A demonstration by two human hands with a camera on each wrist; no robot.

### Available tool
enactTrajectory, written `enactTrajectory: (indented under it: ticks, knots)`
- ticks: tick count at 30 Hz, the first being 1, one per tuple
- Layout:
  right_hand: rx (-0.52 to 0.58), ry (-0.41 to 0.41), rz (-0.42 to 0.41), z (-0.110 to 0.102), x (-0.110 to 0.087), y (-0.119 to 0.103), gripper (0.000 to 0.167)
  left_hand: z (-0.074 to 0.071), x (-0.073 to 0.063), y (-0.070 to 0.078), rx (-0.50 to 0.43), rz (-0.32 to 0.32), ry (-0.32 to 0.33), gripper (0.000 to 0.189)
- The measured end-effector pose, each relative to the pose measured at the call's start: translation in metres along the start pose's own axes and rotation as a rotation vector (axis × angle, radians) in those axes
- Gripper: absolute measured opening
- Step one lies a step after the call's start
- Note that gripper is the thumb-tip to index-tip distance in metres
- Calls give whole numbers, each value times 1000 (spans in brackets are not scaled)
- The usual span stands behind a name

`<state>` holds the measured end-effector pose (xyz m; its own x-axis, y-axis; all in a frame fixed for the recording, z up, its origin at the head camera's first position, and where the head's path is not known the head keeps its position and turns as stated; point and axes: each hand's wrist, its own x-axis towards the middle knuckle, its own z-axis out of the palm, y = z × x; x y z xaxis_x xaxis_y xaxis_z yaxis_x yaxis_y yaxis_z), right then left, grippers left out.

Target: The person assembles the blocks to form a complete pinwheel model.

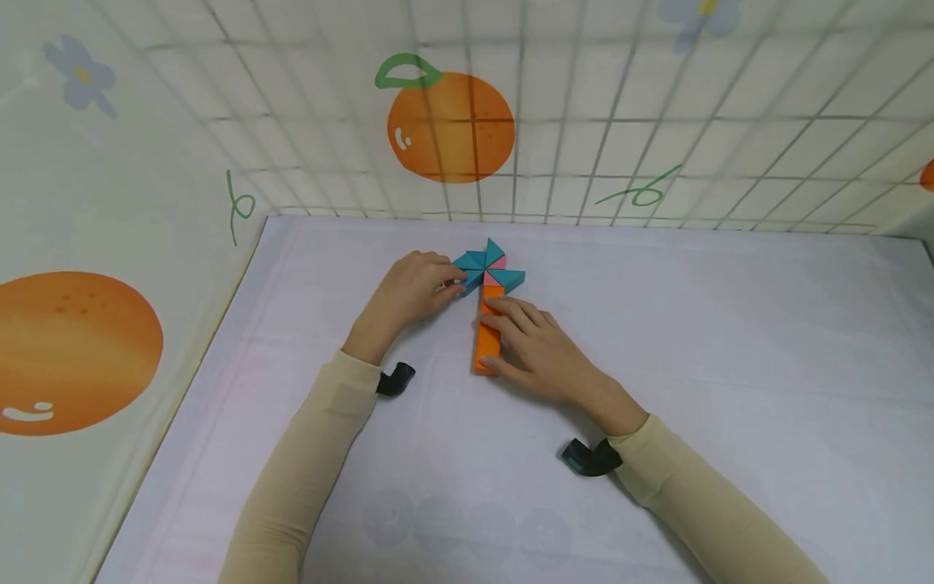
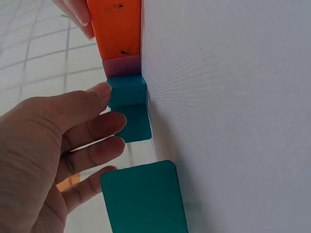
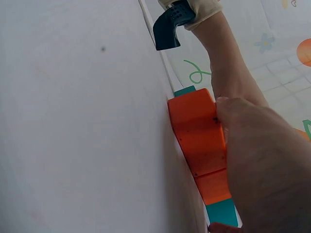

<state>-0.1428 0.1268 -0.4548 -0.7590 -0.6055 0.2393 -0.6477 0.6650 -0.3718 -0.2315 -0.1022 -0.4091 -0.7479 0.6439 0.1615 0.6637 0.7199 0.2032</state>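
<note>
A flat pinwheel of blue-green triangular blocks [image 1: 513, 278] and pink triangular blocks [image 1: 499, 263] lies on the white table. Below it runs a straight stem of orange blocks [image 1: 487, 350]. At the pinwheel's left side is my left hand [image 1: 419, 285]; in the left wrist view its thumb and fingertips touch the blue blocks [image 2: 128, 91], fingers spread and slightly bent. Another blue-green block [image 2: 145, 199] stands below the little finger there. My right hand [image 1: 541, 349] rests fingertips and thumb along the orange stem [image 3: 200, 141] from the right, partly covering it.
The white tabletop [image 1: 715, 349] meets a white wall with grid lines and a printed orange [image 1: 451, 126] behind the pinwheel. Another printed orange [image 1: 73, 353] is at the left. Black curved wrist pieces [image 1: 396, 380] stick out at both sleeves.
</note>
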Motion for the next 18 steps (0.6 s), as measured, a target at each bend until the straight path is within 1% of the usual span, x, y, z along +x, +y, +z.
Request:
enactTrajectory:
  ticks: [18]
  knots:
    - [0, 5, -3, 1, 0, 0, 56, 1, -1, 0, 13, -1, 11, 24]
